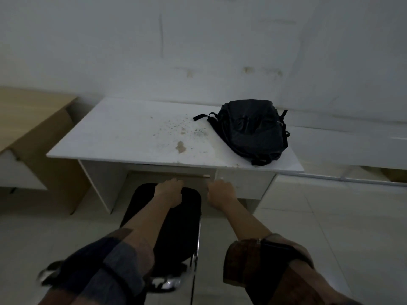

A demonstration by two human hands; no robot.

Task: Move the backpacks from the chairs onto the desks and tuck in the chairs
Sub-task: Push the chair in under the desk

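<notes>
A black backpack (253, 130) lies on the right part of the white desk (132, 137), its straps spread toward the desk's middle and front edge. A black chair (176, 227) stands in front of the desk's knee opening, with its back toward me. My left hand (169, 192) grips the top edge of the chair back, fingers curled over it. My right hand (220, 194) is just off the chair back's top right corner, in front of the desk's drawer unit. Its fingers curl away from me, and I cannot see whether they hold the chair.
A wooden desk (28, 119) stands to the left, close to the white desk. Another white surface (352, 148) runs along the wall on the right. The chair's chrome base (167, 282) shows on the pale tiled floor (308, 216). The desktop is stained near its middle.
</notes>
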